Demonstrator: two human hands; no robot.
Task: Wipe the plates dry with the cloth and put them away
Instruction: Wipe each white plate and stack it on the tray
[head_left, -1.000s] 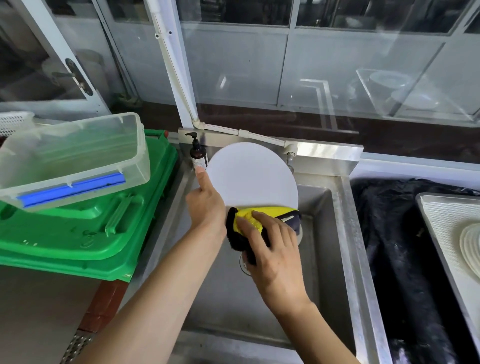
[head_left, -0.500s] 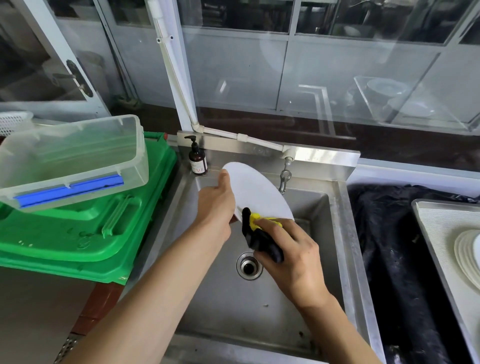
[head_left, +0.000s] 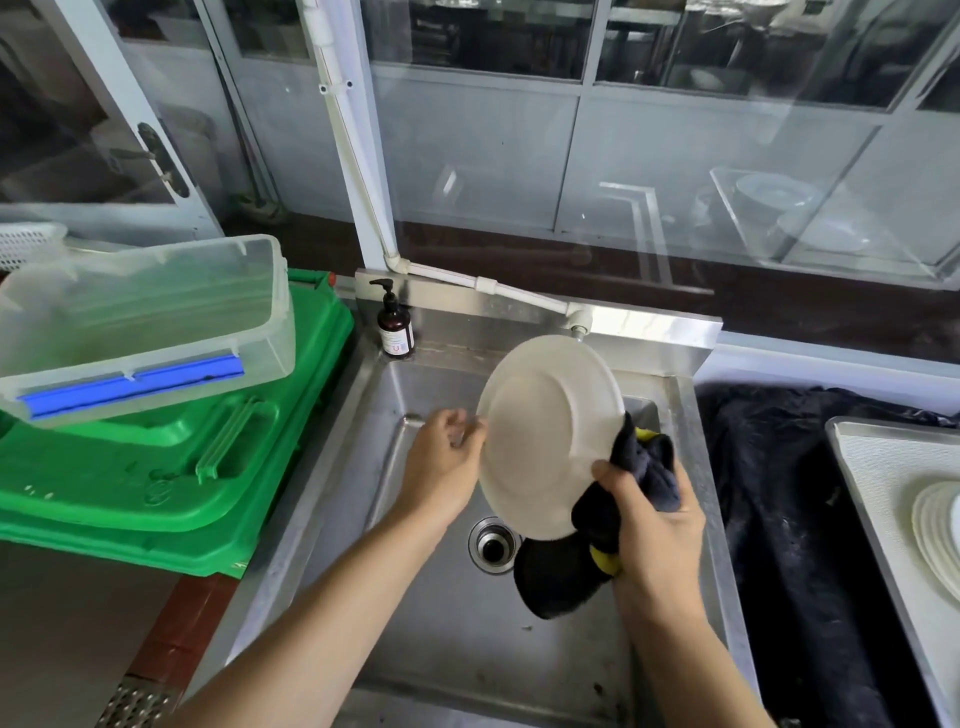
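Over the sink (head_left: 395, 467), my left hand (head_left: 441, 467) pinches the plate (head_left: 545, 436) at nine o'clock; my right hand (head_left: 654, 525) grips it through the cloth (head_left: 561, 577) at four, fingers hidden behind.

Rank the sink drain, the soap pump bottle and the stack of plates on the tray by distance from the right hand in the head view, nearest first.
1. Sink drain: just left of the right hand, at the bottom of the sink.
2. Stack of plates: off to the right, on the tray at the frame edge.
3. Soap pump bottle: far back-left, at the sink's rear corner.
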